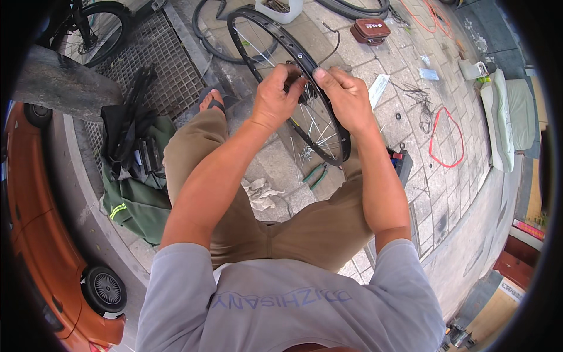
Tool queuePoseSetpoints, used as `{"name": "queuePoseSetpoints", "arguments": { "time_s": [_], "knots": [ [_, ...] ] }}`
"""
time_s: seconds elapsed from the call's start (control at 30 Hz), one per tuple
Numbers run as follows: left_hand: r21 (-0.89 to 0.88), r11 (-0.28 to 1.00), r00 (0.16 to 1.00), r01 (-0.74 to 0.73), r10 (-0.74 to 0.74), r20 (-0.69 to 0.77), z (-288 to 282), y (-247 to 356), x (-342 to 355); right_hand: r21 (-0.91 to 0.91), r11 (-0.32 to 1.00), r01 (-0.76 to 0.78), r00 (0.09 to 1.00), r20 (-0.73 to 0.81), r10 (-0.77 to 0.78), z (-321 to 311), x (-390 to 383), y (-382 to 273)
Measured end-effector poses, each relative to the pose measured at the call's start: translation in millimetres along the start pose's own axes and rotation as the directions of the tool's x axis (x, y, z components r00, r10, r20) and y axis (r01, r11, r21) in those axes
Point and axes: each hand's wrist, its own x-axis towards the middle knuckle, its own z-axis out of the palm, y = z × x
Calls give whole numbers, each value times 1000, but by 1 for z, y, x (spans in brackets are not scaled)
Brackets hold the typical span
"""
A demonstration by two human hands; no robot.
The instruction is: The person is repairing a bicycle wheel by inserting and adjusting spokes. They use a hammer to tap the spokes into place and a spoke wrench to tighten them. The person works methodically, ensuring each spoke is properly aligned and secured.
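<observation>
A black bicycle rim (287, 42) with thin silver spokes (316, 126) stands tilted between my knees, its dark hub partly hidden behind my fingers. My right hand (347, 98) grips the rim from the right, thumb pressed on its outer face. On the inner side, my left hand (274, 98) has thumb and fingers pinched together close to the rim; what they hold is too small to name. Loose spokes (305, 154) lie on the ground below the wheel. Close by are green-handled pliers (315, 177) and a crumpled pale rag (261, 192).
Ahead lie a black tire (202, 35), a white tub (280, 10) of small parts and a brown case (370, 31). A red loop (447, 138) and tangled wires (419, 100) are on the right paving. Left are a dark green bag (138, 205) and an orange car (50, 223).
</observation>
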Motion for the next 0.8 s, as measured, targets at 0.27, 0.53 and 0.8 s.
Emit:
{"name": "queuePoseSetpoints", "arguments": {
  "time_s": [0.27, 0.53, 0.8],
  "knots": [
    [302, 804, 848, -513, 420, 324, -11, 0, -11, 129, 988, 86, 993, -92, -75, -2, 7, 19],
    [263, 858, 871, -442, 340, 355, 1, -8, -8, 65, 995, 82, 994, -81, -77, -10, -3, 11],
    [258, 816, 843, -518, 435, 316, 11, -12, 5, -334, 935, -116, 991, -107, 85, -20, -73, 34]
  ]
}}
